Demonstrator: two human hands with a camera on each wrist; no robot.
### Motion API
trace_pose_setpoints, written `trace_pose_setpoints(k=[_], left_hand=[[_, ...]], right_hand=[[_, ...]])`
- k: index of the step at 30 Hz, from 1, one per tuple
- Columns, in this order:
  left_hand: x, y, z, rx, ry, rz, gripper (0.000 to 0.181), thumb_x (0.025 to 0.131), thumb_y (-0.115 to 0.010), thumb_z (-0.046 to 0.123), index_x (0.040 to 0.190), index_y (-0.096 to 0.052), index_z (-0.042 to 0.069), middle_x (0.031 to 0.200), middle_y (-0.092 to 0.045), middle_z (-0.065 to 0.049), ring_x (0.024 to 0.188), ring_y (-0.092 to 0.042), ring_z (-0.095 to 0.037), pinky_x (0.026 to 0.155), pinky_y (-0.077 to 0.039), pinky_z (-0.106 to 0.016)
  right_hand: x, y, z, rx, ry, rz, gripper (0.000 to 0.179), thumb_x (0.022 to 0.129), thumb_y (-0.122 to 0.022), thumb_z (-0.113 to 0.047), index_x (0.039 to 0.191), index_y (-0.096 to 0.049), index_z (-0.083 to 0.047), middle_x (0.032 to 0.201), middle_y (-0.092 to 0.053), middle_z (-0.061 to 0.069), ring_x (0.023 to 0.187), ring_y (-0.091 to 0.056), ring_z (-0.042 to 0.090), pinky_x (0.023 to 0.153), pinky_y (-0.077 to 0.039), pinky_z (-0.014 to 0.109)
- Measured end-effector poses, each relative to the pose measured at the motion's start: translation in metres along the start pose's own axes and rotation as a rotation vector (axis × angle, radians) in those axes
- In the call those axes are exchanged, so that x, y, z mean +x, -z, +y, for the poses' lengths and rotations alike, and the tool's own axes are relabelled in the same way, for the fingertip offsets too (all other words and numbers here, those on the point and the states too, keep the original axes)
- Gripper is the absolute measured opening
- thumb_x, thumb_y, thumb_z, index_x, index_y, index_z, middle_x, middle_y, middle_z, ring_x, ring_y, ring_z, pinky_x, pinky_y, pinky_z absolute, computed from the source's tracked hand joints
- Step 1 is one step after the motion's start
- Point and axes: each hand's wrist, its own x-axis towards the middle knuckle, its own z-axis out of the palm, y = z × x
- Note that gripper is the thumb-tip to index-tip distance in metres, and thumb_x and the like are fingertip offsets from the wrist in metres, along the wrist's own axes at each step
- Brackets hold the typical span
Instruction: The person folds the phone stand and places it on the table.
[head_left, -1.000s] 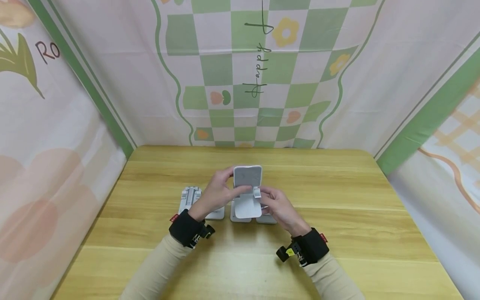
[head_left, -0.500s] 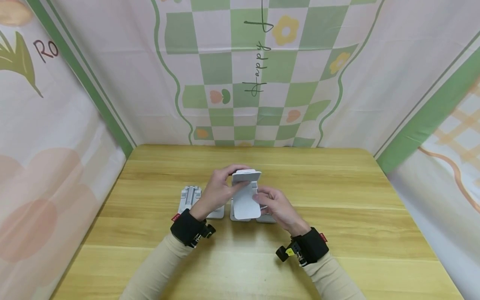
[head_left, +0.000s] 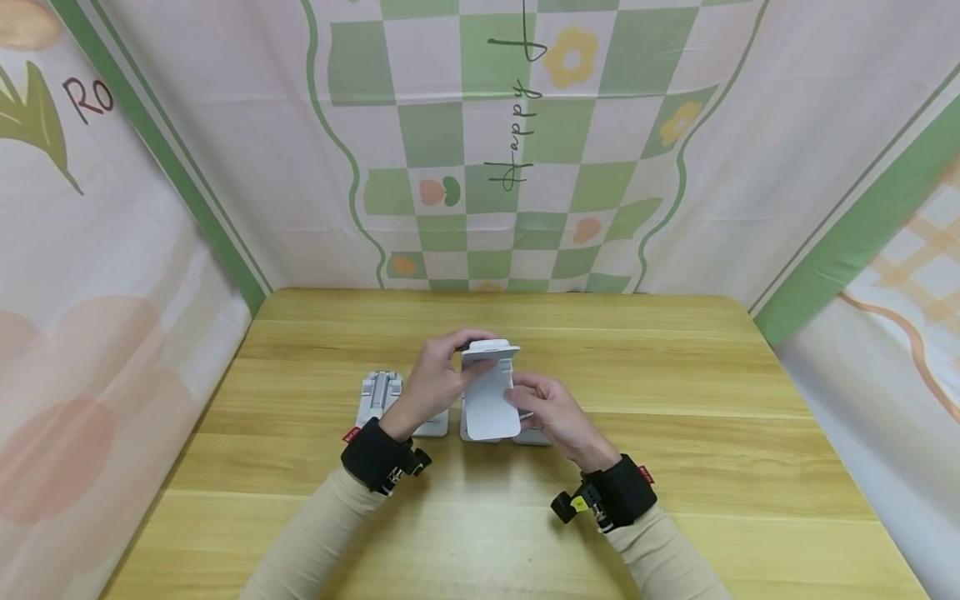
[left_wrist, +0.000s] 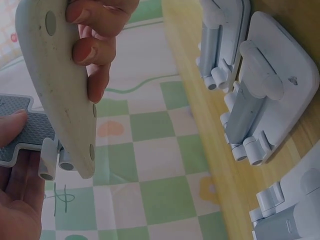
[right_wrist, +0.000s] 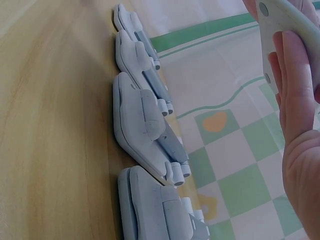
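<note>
Both hands hold a white folding phone stand (head_left: 492,408) over the table, in front of the body. My left hand (head_left: 438,383) grips its upper plate, the thumb on the grey ribbed pad (left_wrist: 31,127) and the fingers behind. My right hand (head_left: 553,410) pinches the edge of the broad white base plate (left_wrist: 57,95), whose round rubber feet show in the left wrist view. A hinge joins the two plates, and the upper one tilts at an angle to the base. Below, folded stands of the same kind, such as this phone stand (right_wrist: 140,120), lie in a row.
Several folded stands lie side by side on the wooden table (head_left: 675,433), partly covered by the hands in the head view. The leftmost folded stand (head_left: 379,397) shows beyond the left wrist. Printed cloth (head_left: 525,150) hangs behind the table and at both sides.
The stand's upper plate has tipped over, so its grey pad, which faced up at the head camera, now shows as a narrow strip. The right fingers have shifted onto the base plate's edge.
</note>
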Motion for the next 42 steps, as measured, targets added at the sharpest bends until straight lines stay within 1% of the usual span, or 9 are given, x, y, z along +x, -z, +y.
trace_pose_setpoints(k=[8,11,17,20,23,26,31,36,42], left_hand=[[0.000,0.001,0.000,0.014,0.015,-0.017,0.032,0.082,-0.070,0.007,0.113,-0.064,0.009,0.108,-0.069,-0.006,0.099,-0.061,-0.011,0.084,-0.053,-0.033],[-0.001,0.001,0.001,0.031,0.001,-0.018,0.035,0.081,-0.071,0.006,0.115,-0.063,0.009,0.109,-0.068,-0.005,0.100,-0.060,-0.011,0.083,-0.053,-0.032],[0.000,-0.001,0.009,0.155,-0.112,0.026,0.045,0.081,-0.071,0.010,0.124,-0.057,0.006,0.122,-0.061,-0.008,0.114,-0.053,-0.016,0.095,-0.047,-0.032],[0.001,0.000,0.017,0.241,-0.186,0.069,0.041,0.082,-0.070,0.013,0.122,-0.059,0.006,0.124,-0.060,-0.007,0.117,-0.050,-0.017,0.097,-0.045,-0.029],[0.003,0.001,0.024,0.340,-0.262,0.106,0.034,0.083,-0.070,0.013,0.116,-0.064,0.007,0.118,-0.061,-0.006,0.110,-0.052,-0.016,0.090,-0.047,-0.026],[0.003,0.002,0.031,0.446,-0.303,0.130,0.029,0.083,-0.070,0.014,0.111,-0.067,0.008,0.111,-0.064,-0.004,0.100,-0.053,-0.015,0.080,-0.046,-0.025],[0.003,0.002,0.038,0.546,-0.291,0.129,0.025,0.082,-0.071,0.014,0.107,-0.070,0.010,0.102,-0.065,-0.001,0.090,-0.051,-0.013,0.072,-0.045,-0.024],[0.001,0.002,0.039,0.554,-0.273,0.110,0.019,0.084,-0.068,0.010,0.103,-0.071,0.011,0.098,-0.063,-0.001,0.090,-0.050,-0.013,0.073,-0.046,-0.023],[0.000,0.000,0.038,0.573,-0.308,0.108,0.017,0.085,-0.066,0.006,0.101,-0.070,0.009,0.098,-0.064,-0.002,0.089,-0.049,-0.013,0.073,-0.047,-0.022]], right_hand=[[0.000,0.000,0.001,-0.002,0.008,-0.005,0.049,0.095,-0.053,-0.015,0.133,-0.041,0.014,0.110,-0.068,0.012,0.095,-0.064,0.030,0.070,-0.058,0.034],[0.000,0.000,0.002,-0.006,0.010,0.001,0.049,0.096,-0.052,-0.015,0.133,-0.041,0.014,0.111,-0.067,0.013,0.095,-0.064,0.030,0.070,-0.057,0.034],[0.000,0.001,0.004,-0.007,-0.015,0.032,0.050,0.095,-0.054,-0.018,0.134,-0.042,0.011,0.116,-0.064,0.016,0.096,-0.063,0.029,0.070,-0.057,0.031],[0.000,0.002,0.005,-0.017,-0.020,0.036,0.051,0.095,-0.054,-0.019,0.135,-0.041,0.010,0.118,-0.063,0.016,0.097,-0.063,0.028,0.071,-0.057,0.030],[-0.001,0.003,0.006,-0.026,-0.021,0.042,0.052,0.095,-0.054,-0.020,0.135,-0.041,0.010,0.117,-0.063,0.016,0.097,-0.063,0.026,0.070,-0.056,0.028],[-0.001,0.003,0.006,-0.036,-0.018,0.049,0.052,0.095,-0.054,-0.021,0.135,-0.041,0.010,0.116,-0.063,0.015,0.096,-0.063,0.025,0.069,-0.056,0.027],[0.000,0.003,0.007,-0.025,-0.030,0.065,0.052,0.095,-0.055,-0.021,0.134,-0.043,0.011,0.115,-0.064,0.016,0.095,-0.064,0.024,0.069,-0.056,0.027],[0.001,0.001,0.007,-0.031,-0.037,0.084,0.051,0.095,-0.055,-0.021,0.133,-0.044,0.010,0.114,-0.064,0.017,0.093,-0.064,0.023,0.067,-0.056,0.026],[0.001,0.000,0.006,-0.048,-0.038,0.104,0.049,0.094,-0.056,-0.021,0.131,-0.047,0.009,0.111,-0.065,0.015,0.091,-0.064,0.023,0.064,-0.055,0.026]])
